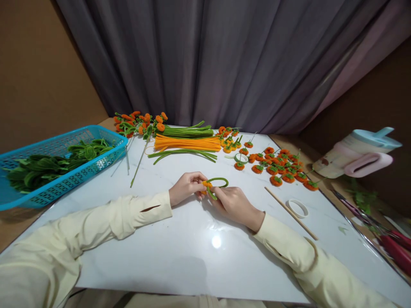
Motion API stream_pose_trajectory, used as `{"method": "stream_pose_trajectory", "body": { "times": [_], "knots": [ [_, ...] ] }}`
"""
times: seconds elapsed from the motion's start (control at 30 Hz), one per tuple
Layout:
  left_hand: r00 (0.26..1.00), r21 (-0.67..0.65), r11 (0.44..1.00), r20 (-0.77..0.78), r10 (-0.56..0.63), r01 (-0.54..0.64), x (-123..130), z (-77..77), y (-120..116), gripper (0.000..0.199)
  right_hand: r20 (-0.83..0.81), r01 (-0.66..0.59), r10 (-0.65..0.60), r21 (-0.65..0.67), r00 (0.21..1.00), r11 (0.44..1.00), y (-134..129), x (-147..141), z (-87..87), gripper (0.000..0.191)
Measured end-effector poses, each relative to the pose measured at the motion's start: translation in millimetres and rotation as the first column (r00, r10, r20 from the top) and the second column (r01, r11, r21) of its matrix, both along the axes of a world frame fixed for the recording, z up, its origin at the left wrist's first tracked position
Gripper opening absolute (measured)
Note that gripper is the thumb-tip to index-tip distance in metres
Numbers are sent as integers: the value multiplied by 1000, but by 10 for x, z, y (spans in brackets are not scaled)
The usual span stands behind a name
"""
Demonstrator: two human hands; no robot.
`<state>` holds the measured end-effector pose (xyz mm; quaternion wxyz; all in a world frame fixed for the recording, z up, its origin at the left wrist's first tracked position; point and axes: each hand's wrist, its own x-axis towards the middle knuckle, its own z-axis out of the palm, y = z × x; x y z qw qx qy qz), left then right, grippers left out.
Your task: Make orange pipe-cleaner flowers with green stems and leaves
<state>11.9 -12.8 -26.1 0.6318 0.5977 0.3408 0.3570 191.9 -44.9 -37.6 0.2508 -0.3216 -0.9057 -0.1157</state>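
Both hands meet above the middle of the white table. My left hand (189, 187) pinches a small orange pipe-cleaner piece (207, 185) between its fingertips. On the other side my right hand (236, 205) is closed on a green pipe cleaner (221, 179), which curves in a loop above the fingers and meets the orange piece. Behind the hands lie a bundle of yellow-orange pipe cleaners (188, 143) and green pipe cleaners (189, 131). Small orange flower heads with green tops (276, 180) are grouped to the right.
A blue basket (73, 179) of green leaves stands left. Orange flowers on stems (146, 122) lie at the back left. To the right are a wooden stick (290, 212), a white ring of tape (298, 208), a green tape roll (241, 158), a lidded cup (356, 152) and red-handled tools (396, 252).
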Motion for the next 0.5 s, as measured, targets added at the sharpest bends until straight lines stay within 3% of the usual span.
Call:
{"method": "stream_pose_trajectory", "body": {
  "times": [0.27,0.5],
  "knots": [
    [998,-88,995,39,41,-38,-5,13,34,16,-50,97,-94,51,994,994,-10,-2,3,19],
    [996,-132,990,63,58,-49,-15,18,58,17,-179,71,-43,150,983,986,-25,-9,41,11]
  ]
}}
